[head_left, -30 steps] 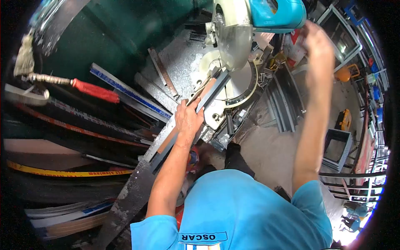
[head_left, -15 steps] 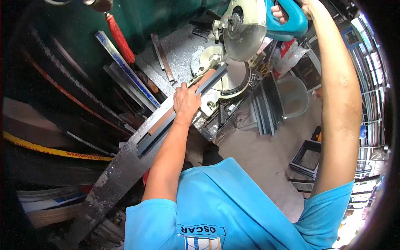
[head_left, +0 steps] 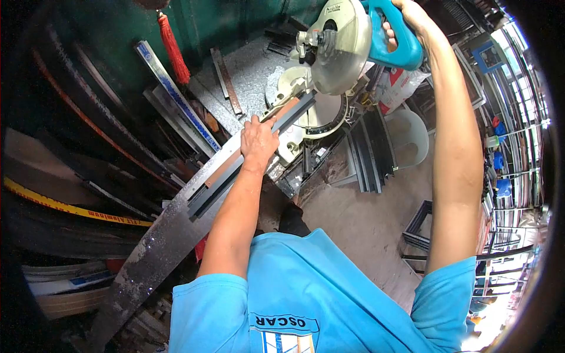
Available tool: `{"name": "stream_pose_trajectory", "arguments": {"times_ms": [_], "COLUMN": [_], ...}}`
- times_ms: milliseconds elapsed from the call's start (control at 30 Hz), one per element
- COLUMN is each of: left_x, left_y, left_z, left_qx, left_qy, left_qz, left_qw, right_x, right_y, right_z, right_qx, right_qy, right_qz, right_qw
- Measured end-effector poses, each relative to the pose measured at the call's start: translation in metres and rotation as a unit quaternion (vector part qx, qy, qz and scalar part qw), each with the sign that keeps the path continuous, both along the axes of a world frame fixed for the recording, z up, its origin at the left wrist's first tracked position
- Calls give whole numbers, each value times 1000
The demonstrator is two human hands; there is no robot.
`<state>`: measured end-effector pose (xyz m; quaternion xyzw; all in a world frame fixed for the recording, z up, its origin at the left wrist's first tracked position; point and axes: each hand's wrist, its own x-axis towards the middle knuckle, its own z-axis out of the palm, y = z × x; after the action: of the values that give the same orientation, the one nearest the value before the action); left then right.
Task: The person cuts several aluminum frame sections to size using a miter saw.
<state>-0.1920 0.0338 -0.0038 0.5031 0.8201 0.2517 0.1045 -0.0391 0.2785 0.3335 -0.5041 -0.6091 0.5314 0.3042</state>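
Note:
My right hand is closed around the teal handle of a miter saw, its head raised. Under the saw head, the round blade and its clear guard hang above the far end of a dark grey metal profile. That profile lies along the saw's fence and runs back toward me on a long metal support. Beside it lies a brown strip. My left hand presses down on the profile and strip, fingers curled over them, a short way from the blade. Its fingertips are partly hidden.
Several dark profiles lean by a pale plastic chair on the right. Long bars stand at left, with a blue-and-white one near the bench. A red tassel-like object hangs above. Offcuts lie behind the saw.
The saw head and my right hand have come down slightly, bringing the guard closer to the profile. My left hand keeps its place on the profile. The whole view has shifted a little.

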Motion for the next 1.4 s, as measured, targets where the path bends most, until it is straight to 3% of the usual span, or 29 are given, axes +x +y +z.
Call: {"name": "stream_pose_trajectory", "arguments": {"times_ms": [67,133,200,533,1400], "left_x": [-1,-1,-2,-3,-3], "left_y": [0,0,0,2,2], "left_z": [-1,-1,-1,-7,-4], "left_qx": [-2,-4,-7,-18,-20], "left_qy": [-5,-10,-7,-6,5], "left_qz": [-2,-4,-7,-13,-21], "left_qw": [1000,1000,1000,1000,1000], "right_x": [20,29,29,49,50], "right_y": [21,7,-24,-81,-101], "right_z": [-21,-28,-47,-116,-137], "right_qx": [95,-19,64,137,180], "right_qy": [-40,-129,-106,-62,-52], "right_qz": [42,7,-30,-75,-95], "right_qw": [994,991,992,986,978]}}
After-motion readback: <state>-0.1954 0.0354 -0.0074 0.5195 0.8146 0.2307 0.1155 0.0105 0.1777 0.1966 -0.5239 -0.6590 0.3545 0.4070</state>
